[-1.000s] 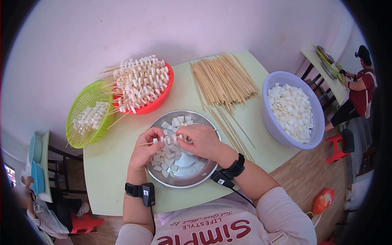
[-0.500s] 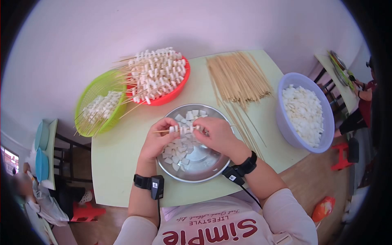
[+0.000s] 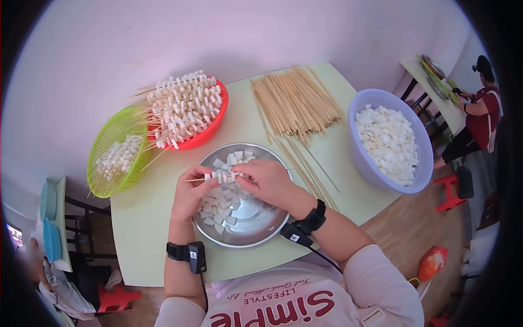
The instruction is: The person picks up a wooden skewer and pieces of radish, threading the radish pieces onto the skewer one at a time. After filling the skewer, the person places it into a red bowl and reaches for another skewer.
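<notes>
Over a steel bowl point(image 3: 256, 231) of white cubes, both hands work a thin bamboo skewer point(image 3: 192, 180) threaded with several white cubes point(image 3: 222, 177). My left hand point(image 3: 189, 197) pinches the skewer near its left end. My right hand point(image 3: 267, 181) grips the skewer's right part, its fingers pressed on the cubes. Loose cubes point(image 3: 218, 210) lie in the bowl below the hands.
A red basket point(image 3: 210, 133) piled with finished skewers and a green basket point(image 3: 106, 147) with more stand at the back left. Bare skewers point(image 3: 294, 103) lie at the back, a lilac bowl point(image 3: 376, 169) of cubes on the right. Another person point(image 3: 479, 117) stands far right.
The view has swung about between frames. Both hands stay on the skewer over the steel bowl, and the right hand's fingers have slid left along the cubes.
</notes>
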A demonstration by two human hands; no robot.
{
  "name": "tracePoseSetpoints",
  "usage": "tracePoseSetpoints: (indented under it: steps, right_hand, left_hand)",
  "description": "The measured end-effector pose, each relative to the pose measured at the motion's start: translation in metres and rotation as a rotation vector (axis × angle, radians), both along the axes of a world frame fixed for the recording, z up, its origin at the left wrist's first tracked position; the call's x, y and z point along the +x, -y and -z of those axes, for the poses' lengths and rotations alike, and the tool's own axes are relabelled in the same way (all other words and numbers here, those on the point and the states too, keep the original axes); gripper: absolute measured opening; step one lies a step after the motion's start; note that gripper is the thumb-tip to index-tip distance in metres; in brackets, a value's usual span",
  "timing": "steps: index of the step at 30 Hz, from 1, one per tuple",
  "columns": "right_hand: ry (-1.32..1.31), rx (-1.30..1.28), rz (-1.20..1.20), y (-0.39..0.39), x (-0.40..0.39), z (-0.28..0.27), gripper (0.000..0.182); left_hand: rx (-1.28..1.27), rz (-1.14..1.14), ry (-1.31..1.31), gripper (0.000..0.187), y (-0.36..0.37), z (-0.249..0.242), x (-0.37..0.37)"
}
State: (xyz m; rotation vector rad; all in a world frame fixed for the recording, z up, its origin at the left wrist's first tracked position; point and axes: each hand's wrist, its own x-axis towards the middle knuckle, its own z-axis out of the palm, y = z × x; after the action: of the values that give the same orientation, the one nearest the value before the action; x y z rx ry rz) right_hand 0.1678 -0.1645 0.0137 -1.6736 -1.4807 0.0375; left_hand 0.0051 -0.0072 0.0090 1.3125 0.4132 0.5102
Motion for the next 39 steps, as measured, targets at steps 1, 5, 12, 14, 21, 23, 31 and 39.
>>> tracePoseSetpoints:
  steps: [1, 5, 12, 14, 21, 23, 31, 39]
  right_hand:
    - [-0.010, -0.010, -0.005, -0.003, -0.003, 0.000, 0.022]
    - [0.038, 0.033, -0.013, -0.010, -0.005, 0.006, 0.021]
    - [-0.003, -0.013, 0.014, -0.001, -0.001, 0.003, 0.020]
    - [-0.021, -0.009, -0.004, -0.006, -0.005, 0.003, 0.020]
    - [0.025, -0.003, 0.008, -0.005, -0.004, 0.001, 0.019]
    - [0.000, 0.000, 0.016, -0.004, -0.006, 0.000, 0.019]
    - [-0.077, 0.304, 0.225, -0.003, 0.004, -0.011, 0.020]
    - [-0.353, 0.314, 0.124, 0.002, -0.007, -0.020, 0.034]
  left_hand:
    - [0.015, -0.007, -0.007, 0.023, -0.003, -0.001, -0.004]
    - [-0.002, -0.015, -0.049, 0.025, -0.005, 0.000, -0.005]
    - [0.005, -0.031, -0.042, 0.026, -0.003, 0.001, -0.003]
    - [0.015, -0.042, -0.059, 0.026, -0.005, 0.001, -0.005]
    - [0.033, -0.038, -0.098, 0.024, -0.001, -0.005, -0.003]
    - [0.022, -0.028, -0.099, 0.028, 0.000, -0.007, -0.003]
    - [0.298, -0.183, -0.028, 0.030, -0.001, -0.023, -0.005]
    - [1.234, -0.005, -0.518, 0.023, 0.001, -0.024, -0.017]
